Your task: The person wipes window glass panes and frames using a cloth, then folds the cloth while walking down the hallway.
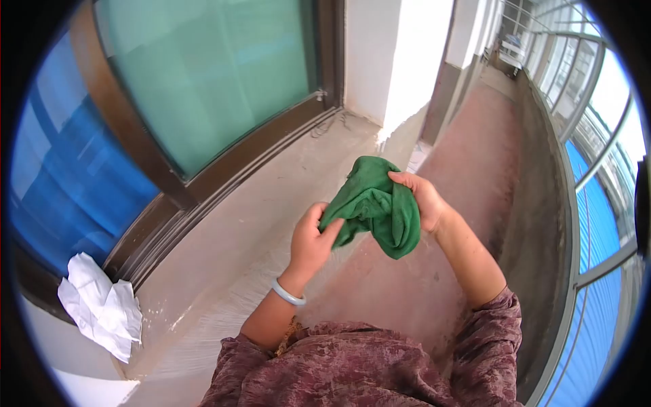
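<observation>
A crumpled green cloth [373,203] hangs in the air between my two hands, in the middle of the head view. My left hand [313,237] grips its left edge, with the fingers partly tucked behind the fabric. On the opposite side, my right hand [424,200] pinches the upper right edge, thumb on top. The cloth is bunched and folded, and its lower right part droops below my right hand. A pale bangle [287,293] circles my left wrist.
A window sill [230,224] runs along the left below brown-framed sliding windows [224,146]. Crumpled white paper [102,305] lies at the sill's lower left. To the right, a long corridor floor [475,142] stretches away beside a low wall [542,224] with glazing above.
</observation>
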The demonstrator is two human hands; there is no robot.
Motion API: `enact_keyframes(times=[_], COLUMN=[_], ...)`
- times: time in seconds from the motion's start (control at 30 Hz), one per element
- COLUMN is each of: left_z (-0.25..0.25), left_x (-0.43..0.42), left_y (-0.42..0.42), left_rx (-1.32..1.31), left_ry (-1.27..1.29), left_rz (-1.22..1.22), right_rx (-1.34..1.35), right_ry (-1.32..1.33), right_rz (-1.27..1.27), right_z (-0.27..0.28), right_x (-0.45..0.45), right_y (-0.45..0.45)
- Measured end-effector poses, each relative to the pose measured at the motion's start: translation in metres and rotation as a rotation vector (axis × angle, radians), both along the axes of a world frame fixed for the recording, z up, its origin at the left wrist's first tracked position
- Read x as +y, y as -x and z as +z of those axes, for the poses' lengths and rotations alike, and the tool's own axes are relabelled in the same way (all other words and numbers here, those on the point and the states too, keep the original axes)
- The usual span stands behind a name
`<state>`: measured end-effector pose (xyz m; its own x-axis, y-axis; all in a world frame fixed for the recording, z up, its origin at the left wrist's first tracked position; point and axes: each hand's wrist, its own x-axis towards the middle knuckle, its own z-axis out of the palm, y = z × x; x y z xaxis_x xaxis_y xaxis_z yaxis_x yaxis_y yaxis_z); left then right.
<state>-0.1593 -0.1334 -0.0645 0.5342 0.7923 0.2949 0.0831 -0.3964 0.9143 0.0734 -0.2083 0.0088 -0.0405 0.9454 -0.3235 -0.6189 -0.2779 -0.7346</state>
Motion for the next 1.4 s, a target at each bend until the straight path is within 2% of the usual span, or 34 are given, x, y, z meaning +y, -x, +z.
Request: enact_keyframes(times=[0.03,0.1,0.17,0.2,0.27,0.37,0.4,0.5,0.57,0.6,0.67,0.7,0.77,0.8,0.87,0.97,1.0,1.07,1.17,1.23,1.3,1.33,1.37,1.4], left_z=[-0.001,-0.001,0.001,0.007,0.025,0.032,0.035,0.048,0.056,0.058,0.054,0.052,0.052,0.054,0.055,0.062,0.066,0.069,0.065,0.059,0.058,0.056,0.056,0.056], left_x=[0.006,0.017,0.028,0.028,0.024,0.022,0.016,-0.005,-0.016,-0.021,-0.033,-0.038,-0.047,-0.052,-0.044,-0.024,-0.02,-0.009,0.015,0.024,0.026,0.026,0.027,0.027], left_y=[-0.004,-0.019,-0.039,-0.049,-0.067,-0.106,-0.123,-0.166,-0.185,-0.194,-0.218,-0.231,-0.249,-0.255,-0.263,-0.255,-0.252,-0.246,-0.242,-0.244,-0.246,-0.248,-0.25,-0.252], left_rx=[-0.013,-0.015,-0.138,-0.131,-0.29,-0.29,-0.29,-0.315,-0.24,-0.177,-0.151,-0.131,-0.132,-0.136,-0.091,-0.123,-0.078,-0.07,-0.056,-0.196,-0.217,-0.232,-0.247,-0.272], left_ry=[-0.021,-0.041,-0.098,-0.095,0.416,0.391,0.359,0.306,0.33,0.356,0.296,0.237,0.263,0.273,0.283,0.409,0.414,0.505,0.636,0.897,0.93,0.968,1.005,1.007], left_rz=[-0.003,-0.03,-0.02,-0.028,-0.106,-0.149,-0.066,-0.078,-0.121,-0.162,-0.163,-0.172,-0.2,-0.238,-0.249,-0.32,-0.305,-0.353,-0.464,-0.566,-0.603,-0.597,-0.587,-0.597], right_rx=[0.016,-0.376,-0.347,-0.416,-0.527,-0.482,-0.465,-0.394,-0.566,-0.558,-0.822,-0.844,-1.111,-1.097,-1.343,-1.243,-1.24,-0.978,-0.928,-0.901,-1.493,-1.638,-1.641,-1.542], right_ry=[0.007,0.066,0.094,0.071,0.057,0.117,0.116,0.139,0.12,0.117,-0.059,-0.102,-0.323,-0.326,-0.318,-0.217,-0.216,-0.285,-0.269,-0.258,-0.247,-0.351,-0.357,-0.332], right_rz=[-0.032,0.0,0.058,0.057,0.095,-0.038,-0.053,-0.113,-0.109,-0.104,-0.461,-0.48,-0.533,-0.532,-0.316,-0.321,-0.33,-0.4,-0.409,-0.46,-0.811,-0.96,-0.964,-0.765], right_z=[-0.003,-0.011,-0.033,-0.039,-0.06,-0.078,-0.084,-0.108,-0.126,-0.129,-0.131,-0.119,-0.114,-0.115,-0.116,-0.161,-0.153,-0.137,-0.119,-0.112,-0.101,-0.096,-0.082,-0.069], right_x=[-0.009,-0.028,-0.039,-0.045,-0.054,-0.084,-0.093,-0.116,-0.12,-0.121,-0.116,-0.116,-0.109,-0.107,-0.101,-0.089,-0.095,-0.109,-0.11,-0.105,-0.097,-0.096,-0.1,-0.107], right_y=[-0.016,-0.054,-0.098,-0.11,-0.152,-0.175,-0.18,-0.199,-0.214,-0.212,-0.191,-0.177,-0.154,-0.154,-0.159,-0.205,-0.213,-0.225,-0.234,-0.226,-0.213,-0.204,-0.186,-0.163])
